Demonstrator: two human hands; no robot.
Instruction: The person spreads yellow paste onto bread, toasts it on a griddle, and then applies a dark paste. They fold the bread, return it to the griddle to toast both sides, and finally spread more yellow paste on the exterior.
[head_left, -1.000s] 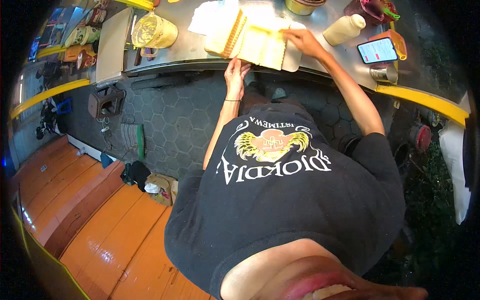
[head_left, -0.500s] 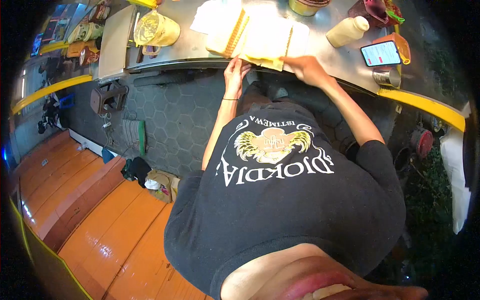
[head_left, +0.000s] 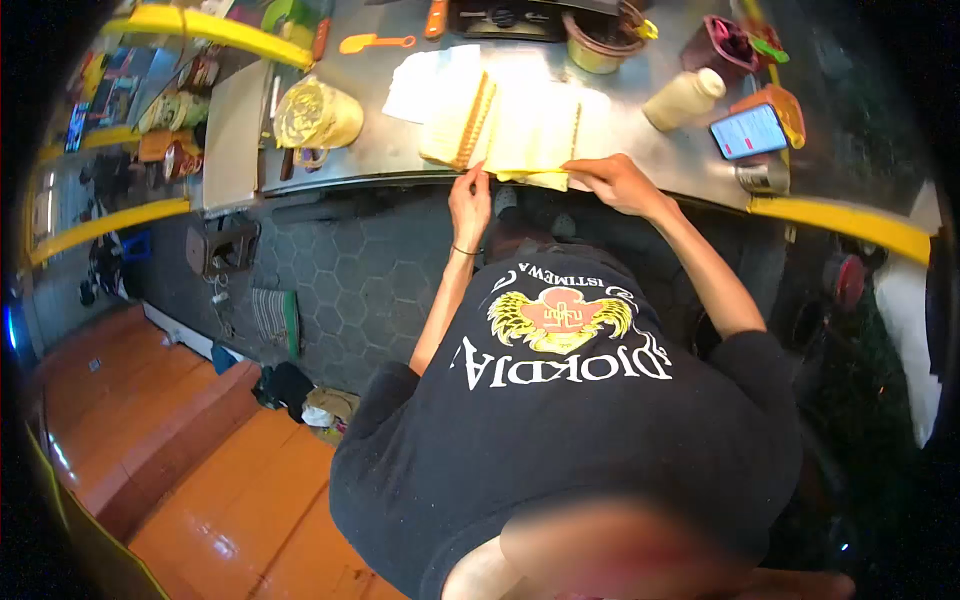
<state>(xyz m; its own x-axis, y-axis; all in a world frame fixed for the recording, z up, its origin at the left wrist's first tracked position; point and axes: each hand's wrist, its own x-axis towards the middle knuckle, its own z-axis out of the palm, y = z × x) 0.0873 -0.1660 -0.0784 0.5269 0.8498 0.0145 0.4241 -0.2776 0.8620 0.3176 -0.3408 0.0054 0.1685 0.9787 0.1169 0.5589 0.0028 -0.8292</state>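
A pale, folded, bread-like item (head_left: 535, 125) with ridged brown lines lies at the metal counter's front edge, partly overexposed. Along its near side hangs a yellow flap (head_left: 535, 180). My left hand (head_left: 470, 207) is closed at the flap's left end, thumb and finger pinched at the edge. At the right end, my right hand (head_left: 615, 185) pinches the yellow flap from the side. White paper (head_left: 415, 88) lies behind and left of the item.
On the counter (head_left: 385, 150) stand a tub of yellowish spread (head_left: 318, 115), a cream bottle (head_left: 685, 100), a phone (head_left: 748, 132), a metal can (head_left: 765, 178) and a brown tub (head_left: 595, 50). An orange spatula (head_left: 375, 43) lies behind. Yellow rails (head_left: 840, 225) flank the counter.
The view has tilted, showing more of the counter's back. My right hand has changed from a blurred sweep to a steadier pinch on the flap. My left hand stays at the left end.
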